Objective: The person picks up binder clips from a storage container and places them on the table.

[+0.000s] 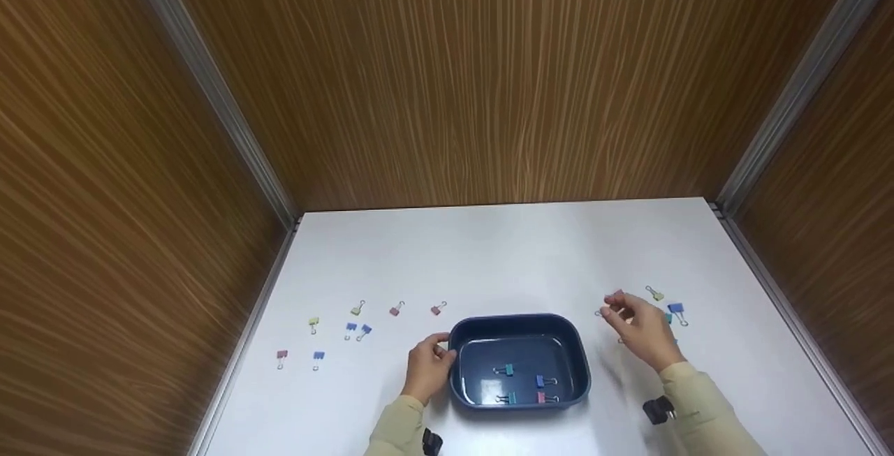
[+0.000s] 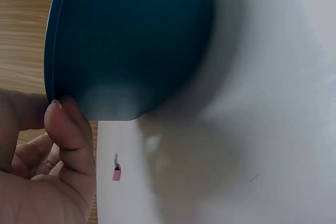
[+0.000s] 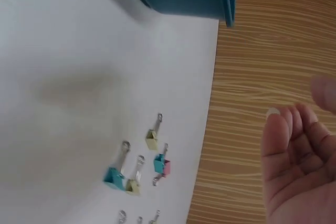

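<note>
My left hand [image 1: 427, 370] pinches the left rim of a dark blue rectangular plastic bin [image 1: 517, 319], thumb and fingers on its edge. Inside the bin lie two teal binder clips [image 1: 509, 370], a blue binder clip [image 1: 540, 381] and a pink binder clip [image 1: 542, 396]. To the bin's right, my right hand [image 1: 644, 330] hovers over the table, thumb apart from the bent fingers, nothing between them in the right wrist view. A pink binder clip [image 1: 618, 293] shows just past its fingertips in the head view. The hand partly hides other clips beneath it.
Beyond the right hand lie a yellow clip [image 1: 655, 295] and a blue clip [image 1: 675, 308]. Several pink, yellow and blue clips, among them a pink one [image 1: 282, 355], are scattered left of the bin. Wood-grain panels [image 1: 503, 93] enclose the white table [image 1: 489, 253].
</note>
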Tool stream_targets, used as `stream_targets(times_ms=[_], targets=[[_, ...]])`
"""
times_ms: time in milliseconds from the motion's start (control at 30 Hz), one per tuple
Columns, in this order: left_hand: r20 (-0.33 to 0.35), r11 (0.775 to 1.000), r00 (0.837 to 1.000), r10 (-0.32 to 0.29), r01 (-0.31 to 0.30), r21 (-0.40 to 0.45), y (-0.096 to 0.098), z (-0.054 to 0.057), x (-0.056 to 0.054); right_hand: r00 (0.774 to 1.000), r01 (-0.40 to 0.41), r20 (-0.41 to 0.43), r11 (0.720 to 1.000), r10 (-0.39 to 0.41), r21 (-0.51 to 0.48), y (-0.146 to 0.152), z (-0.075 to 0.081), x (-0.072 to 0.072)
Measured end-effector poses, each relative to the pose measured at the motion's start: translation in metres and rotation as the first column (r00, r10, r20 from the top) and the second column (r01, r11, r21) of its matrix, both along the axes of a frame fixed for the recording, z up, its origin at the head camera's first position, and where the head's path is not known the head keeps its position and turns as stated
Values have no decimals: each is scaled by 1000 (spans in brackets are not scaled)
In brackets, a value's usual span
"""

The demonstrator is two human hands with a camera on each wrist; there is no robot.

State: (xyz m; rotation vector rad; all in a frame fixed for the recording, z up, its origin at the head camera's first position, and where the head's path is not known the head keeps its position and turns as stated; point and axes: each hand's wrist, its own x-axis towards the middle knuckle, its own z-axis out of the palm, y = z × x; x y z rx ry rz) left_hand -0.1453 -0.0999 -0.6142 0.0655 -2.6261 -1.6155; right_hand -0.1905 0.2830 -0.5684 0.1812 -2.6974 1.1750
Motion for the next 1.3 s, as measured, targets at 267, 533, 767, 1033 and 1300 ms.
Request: stream_targets(times_ms=[267, 533, 767, 1033, 1300], targets=[[105, 995, 994, 21, -31, 93, -1, -6, 2, 979, -145, -134, 988, 152, 56, -17, 11, -16], [180, 988, 984, 6, -34, 150, -5, -2, 2, 951, -294, -42, 939, 305, 177, -50, 11, -29], [190, 987, 982, 11, -40, 154, -3, 0, 0, 898, -434, 29, 869, 440, 237, -73, 5, -41], [207, 988, 978, 13, -44, 147, -2, -1, 0, 857, -515, 133, 812, 498, 275, -98, 0, -43], [184, 990, 983, 14, -40, 134, -2, -1, -1, 777, -626, 233, 677, 585, 388, -117, -7, -44]])
